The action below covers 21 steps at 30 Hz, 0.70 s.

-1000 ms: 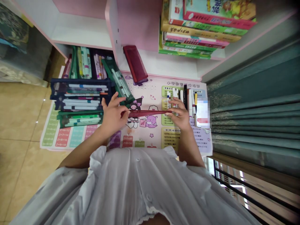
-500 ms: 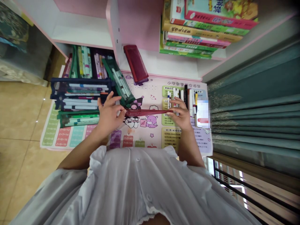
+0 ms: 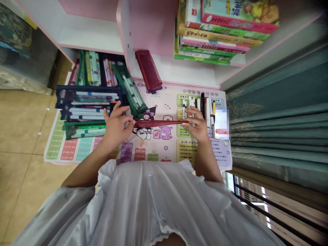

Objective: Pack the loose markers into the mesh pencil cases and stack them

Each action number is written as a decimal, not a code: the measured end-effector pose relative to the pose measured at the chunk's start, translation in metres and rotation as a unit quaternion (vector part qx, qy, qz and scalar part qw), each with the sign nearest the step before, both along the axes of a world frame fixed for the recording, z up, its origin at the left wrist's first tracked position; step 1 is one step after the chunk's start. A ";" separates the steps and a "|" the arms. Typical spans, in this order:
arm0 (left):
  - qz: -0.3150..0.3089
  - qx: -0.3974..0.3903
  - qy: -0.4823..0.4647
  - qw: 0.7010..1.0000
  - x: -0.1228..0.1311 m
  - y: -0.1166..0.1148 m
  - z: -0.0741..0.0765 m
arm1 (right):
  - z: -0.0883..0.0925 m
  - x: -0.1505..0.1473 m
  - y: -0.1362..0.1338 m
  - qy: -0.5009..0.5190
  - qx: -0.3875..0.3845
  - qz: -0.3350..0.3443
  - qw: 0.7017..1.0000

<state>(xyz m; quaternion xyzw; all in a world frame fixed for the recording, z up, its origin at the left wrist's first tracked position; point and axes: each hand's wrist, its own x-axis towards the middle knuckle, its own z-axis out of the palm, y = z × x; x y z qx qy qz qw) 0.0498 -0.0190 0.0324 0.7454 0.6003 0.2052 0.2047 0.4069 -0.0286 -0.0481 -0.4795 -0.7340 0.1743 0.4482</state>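
A dark red mesh pencil pouch (image 3: 159, 123), seen edge-on, is stretched level between my two hands above the printed desk mat (image 3: 174, 150). My left hand (image 3: 118, 124) pinches its left end between thumb and index finger, the other fingers spread. At the opposite end my right hand (image 3: 196, 123) pinches the corner with thumb and fingertips. Close to my left hand lie a green mesh pouch (image 3: 132, 90) with markers, a dark blue pouch (image 3: 89, 102) and another green pouch (image 3: 84, 130). Loose markers and pens (image 3: 203, 104) lie beyond my right hand.
A second red pouch (image 3: 148, 70) leans by the shelf (image 3: 184, 73). Stacked books (image 3: 212, 37) stand on the shelf. More filled pouches (image 3: 93, 66) sit at the left compartment. A phone-like object with a blurred screen (image 3: 221, 124) lies at right, beside the curtain (image 3: 279, 112).
My left hand has shifted slightly left with its end of the red pouch. My right hand keeps its hold and has barely moved.
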 end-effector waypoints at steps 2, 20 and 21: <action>0.005 -0.007 0.000 1.000 -0.002 0.000 0.000 | 0.001 0.000 -0.001 -0.001 -0.008 -0.002 1.000; -0.127 -0.009 0.102 0.987 0.013 0.019 0.034 | 0.033 -0.006 0.003 -0.018 -0.110 0.079 0.991; -0.149 -0.019 0.100 0.984 0.018 0.021 0.035 | 0.036 -0.007 0.004 -0.021 -0.114 0.091 0.989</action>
